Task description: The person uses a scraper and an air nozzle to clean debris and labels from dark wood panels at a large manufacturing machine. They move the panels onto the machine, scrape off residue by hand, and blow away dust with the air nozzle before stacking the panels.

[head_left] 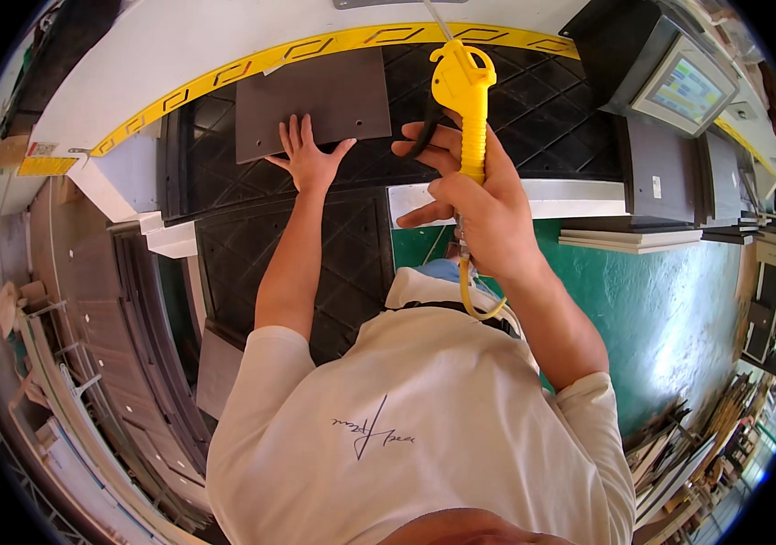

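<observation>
My left hand (pixel 308 165) lies flat with spread fingers on the near edge of a flat dark grey-brown board (pixel 324 95). Small round holes show near that edge. The board rests on a black, grooved work surface (pixel 542 104) against the yellow strip. In my right hand (pixel 495 213) is a yellow air blow gun (pixel 463 86), its ribbed handle between thumb and palm, some fingers held loosely apart. The gun's thin metal nozzle points away from me, over the yellow strip. From the handle's lower end a yellow hose (pixel 472 304) curves down by my waist.
A control screen (pixel 686 86) stands at the far right on a black housing. Dark panels (pixel 661 177) lean below it, near stacked pale boards (pixel 629 240). Long panels (pixel 88 300) stand at the left. A yellow marked strip (pixel 297 50) borders the white machine body. Green floor (pixel 670 300) lies at right.
</observation>
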The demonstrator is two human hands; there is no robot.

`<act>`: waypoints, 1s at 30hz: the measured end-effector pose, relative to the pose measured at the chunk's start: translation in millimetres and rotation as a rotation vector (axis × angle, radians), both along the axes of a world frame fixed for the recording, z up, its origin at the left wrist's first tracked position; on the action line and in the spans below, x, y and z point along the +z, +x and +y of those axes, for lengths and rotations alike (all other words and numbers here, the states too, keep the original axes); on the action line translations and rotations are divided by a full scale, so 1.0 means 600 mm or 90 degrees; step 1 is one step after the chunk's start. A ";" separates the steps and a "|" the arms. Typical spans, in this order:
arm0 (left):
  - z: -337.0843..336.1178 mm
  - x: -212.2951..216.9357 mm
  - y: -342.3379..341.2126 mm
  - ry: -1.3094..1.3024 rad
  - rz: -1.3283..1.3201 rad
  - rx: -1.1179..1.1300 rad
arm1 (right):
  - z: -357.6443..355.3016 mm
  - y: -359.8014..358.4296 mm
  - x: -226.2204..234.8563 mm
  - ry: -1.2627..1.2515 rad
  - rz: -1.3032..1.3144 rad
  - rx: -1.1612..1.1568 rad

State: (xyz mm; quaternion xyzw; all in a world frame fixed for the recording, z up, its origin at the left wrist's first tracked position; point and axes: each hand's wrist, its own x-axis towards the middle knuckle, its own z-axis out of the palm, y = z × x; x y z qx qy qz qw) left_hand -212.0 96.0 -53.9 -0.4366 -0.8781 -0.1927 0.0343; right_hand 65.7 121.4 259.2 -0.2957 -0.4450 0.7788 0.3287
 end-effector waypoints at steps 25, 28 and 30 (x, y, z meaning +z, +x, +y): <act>0.000 0.012 0.008 -0.018 -0.003 0.029 | -0.130 0.288 -0.191 -0.196 -0.193 0.151; 0.014 0.043 0.028 -0.043 0.031 0.035 | -0.127 0.311 -0.196 -0.139 -0.374 0.207; 0.008 0.032 0.025 -0.048 0.083 0.037 | -0.126 0.329 -0.183 -0.077 -0.361 0.221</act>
